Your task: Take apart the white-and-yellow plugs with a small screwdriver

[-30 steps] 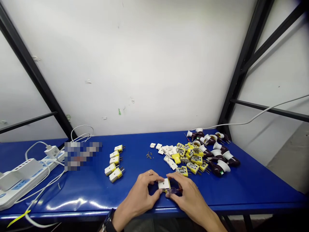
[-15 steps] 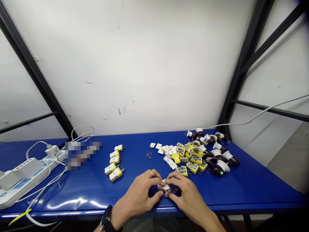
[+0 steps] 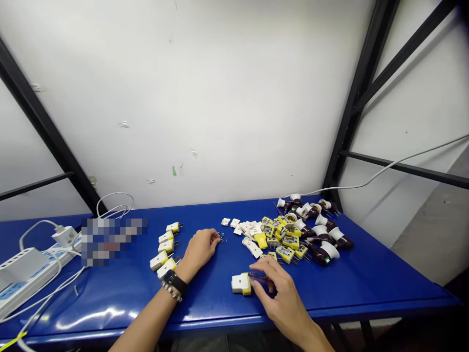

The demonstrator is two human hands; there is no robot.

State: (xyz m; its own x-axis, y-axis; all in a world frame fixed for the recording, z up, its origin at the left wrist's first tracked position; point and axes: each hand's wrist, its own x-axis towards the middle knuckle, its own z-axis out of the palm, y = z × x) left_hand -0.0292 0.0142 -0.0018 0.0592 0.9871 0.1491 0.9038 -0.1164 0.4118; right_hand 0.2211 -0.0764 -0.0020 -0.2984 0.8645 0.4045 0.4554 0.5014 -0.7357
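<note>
My left hand [image 3: 203, 248] is at the left edge of a small pile of screws [image 3: 223, 238], thumb and fingertips pinched together. Whatever they hold is too small to make out. Low over the table front, my right hand [image 3: 280, 296] grips a screwdriver [image 3: 259, 277] with a see-through, dark reddish handle; its tip is hidden. Just left of those fingers, a white and yellow plug [image 3: 241, 284] lies flat, its white cover upward with a hole in the middle. Behind my right hand are open yellow plug halves [image 3: 285, 253] and loose white covers [image 3: 252, 247].
Several closed plugs [image 3: 165, 245] form a column on the left. Brown and white lamp holders [image 3: 324, 252] are heaped at the right. A power strip [image 3: 54, 264] with cables lies far left. A white wall [image 3: 234, 98] and black frame bars [image 3: 361, 98] bound the blue table [image 3: 124, 288].
My left hand has let go of the plug and moved forward and left to the screws. My right hand has drawn back slightly from the plug, still holding the screwdriver. The view has shifted slightly.
</note>
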